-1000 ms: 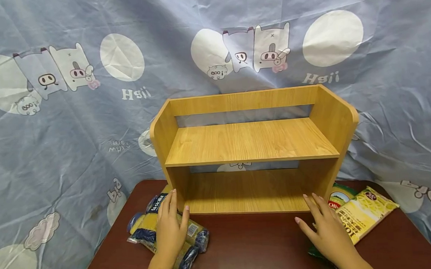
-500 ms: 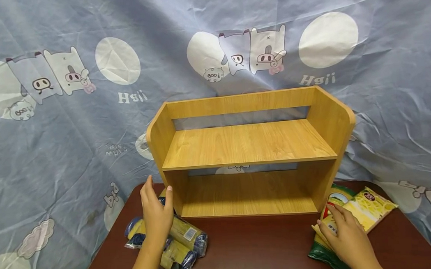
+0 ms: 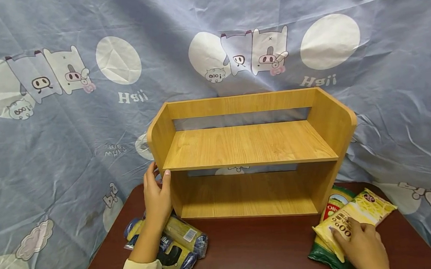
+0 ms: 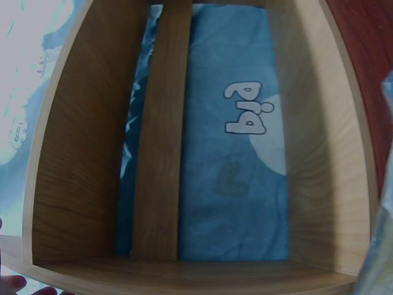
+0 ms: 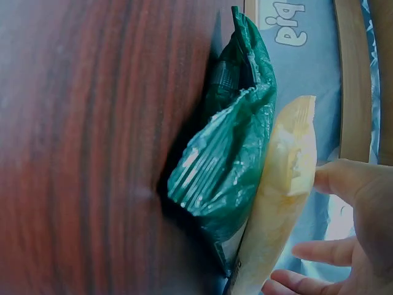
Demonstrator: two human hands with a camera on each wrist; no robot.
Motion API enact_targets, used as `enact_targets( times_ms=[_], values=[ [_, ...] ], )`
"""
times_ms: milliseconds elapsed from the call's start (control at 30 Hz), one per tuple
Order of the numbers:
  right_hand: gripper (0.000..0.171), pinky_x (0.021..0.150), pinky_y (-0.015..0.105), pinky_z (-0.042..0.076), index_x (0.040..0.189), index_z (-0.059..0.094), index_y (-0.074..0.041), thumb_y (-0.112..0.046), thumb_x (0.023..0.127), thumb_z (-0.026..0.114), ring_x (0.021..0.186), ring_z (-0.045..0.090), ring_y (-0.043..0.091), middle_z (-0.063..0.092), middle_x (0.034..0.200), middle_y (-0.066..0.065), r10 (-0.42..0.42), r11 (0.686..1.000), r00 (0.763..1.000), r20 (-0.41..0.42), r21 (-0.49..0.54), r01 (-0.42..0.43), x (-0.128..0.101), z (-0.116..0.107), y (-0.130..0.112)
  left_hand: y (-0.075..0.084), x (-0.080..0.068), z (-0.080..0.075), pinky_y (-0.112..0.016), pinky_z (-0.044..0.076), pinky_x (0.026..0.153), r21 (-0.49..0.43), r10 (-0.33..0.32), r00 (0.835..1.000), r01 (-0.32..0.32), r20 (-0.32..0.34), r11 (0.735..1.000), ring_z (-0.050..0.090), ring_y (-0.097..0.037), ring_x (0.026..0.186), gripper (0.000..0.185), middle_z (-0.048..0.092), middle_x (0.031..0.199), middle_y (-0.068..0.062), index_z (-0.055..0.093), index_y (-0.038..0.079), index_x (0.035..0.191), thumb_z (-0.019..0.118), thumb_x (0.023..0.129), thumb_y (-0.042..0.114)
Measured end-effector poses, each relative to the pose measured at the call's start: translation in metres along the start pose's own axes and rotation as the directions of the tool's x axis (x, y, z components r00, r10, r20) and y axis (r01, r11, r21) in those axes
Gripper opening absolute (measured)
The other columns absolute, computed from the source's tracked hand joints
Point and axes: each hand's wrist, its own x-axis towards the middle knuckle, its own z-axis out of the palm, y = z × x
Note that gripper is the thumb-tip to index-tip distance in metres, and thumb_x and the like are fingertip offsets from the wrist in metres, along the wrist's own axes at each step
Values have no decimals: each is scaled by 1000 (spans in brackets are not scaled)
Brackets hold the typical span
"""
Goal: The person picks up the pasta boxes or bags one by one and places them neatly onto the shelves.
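Far left, at about eight o'clock on the table [image 3: 267,250]: a cluster of blue-and-yellow packets [image 3: 178,246], long axes running roughly from ten to four o'clock, lying under the left forearm. Just above them, the left hand [image 3: 156,195], raised against the left side panel of the wooden shelf [image 3: 249,144], thumb on the front edge and fingers round the outer face, loosely clasping the panel. Shelf upright at twelve o'clock, both tiers bare, cartoon-print cloth [image 3: 52,132] behind. Over at four o'clock, beside the shelf's right foot: a yellow packet [image 3: 354,220] stacked on a green packet [image 3: 326,253], long axis from two to eight o'clock. Right hand [image 3: 363,247] on the near end of the yellow packet, fingers spread flat on its top, thumb seemingly under the edge; not clearly a closed grip. Clearly the nearer hand to these two; blue-and-yellow packets nearer the left.
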Motion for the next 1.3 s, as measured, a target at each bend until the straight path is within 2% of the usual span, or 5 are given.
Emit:
enact_targets(
  times_ms=[300,700,833,1033,1300],
  values=[
    [115,80,70,45,141,30,20,-82,88,44,105,48,67,28,124,51,134,989,986,100,48,-139,3,4,17,3,12,4,-52,45,106,-27,-53,999,52,-9,998,47,-31,135,48,46,142,-14,41,12,150,45,108,33],
    [130,88,68,46,146,-7,26,-82,90,39,116,44,69,26,136,58,117,978,948,296,134,-162,13,5,35,0,24,8,-51,52,96,-24,-137,990,137,17,990,58,-34,121,43,56,132,-15,51,13,143,44,107,36],
    [129,77,59,50,149,-19,17,-78,91,45,99,55,59,47,120,48,153,950,954,260,227,-214,15,10,40,-2,26,7,-53,52,96,-34,-180,982,182,50,983,63,-36,118,42,63,128,-18,54,12,137,43,107,40],
    [129,82,56,52,150,-28,8,-68,91,58,116,51,62,38,136,53,226,866,956,185,412,-284,14,17,39,-2,31,6,-52,49,99,-45,-206,976,210,70,977,61,-36,116,42,64,126,-19,55,11,135,43,107,40],
    [125,62,48,57,151,-37,-10,-37,93,71,77,66,47,28,142,53,331,652,930,162,673,-349,7,9,28,-2,32,7,-53,48,100,-33,-196,978,198,67,980,61,-38,117,40,63,126,-22,54,6,134,43,107,34]
  ],
)
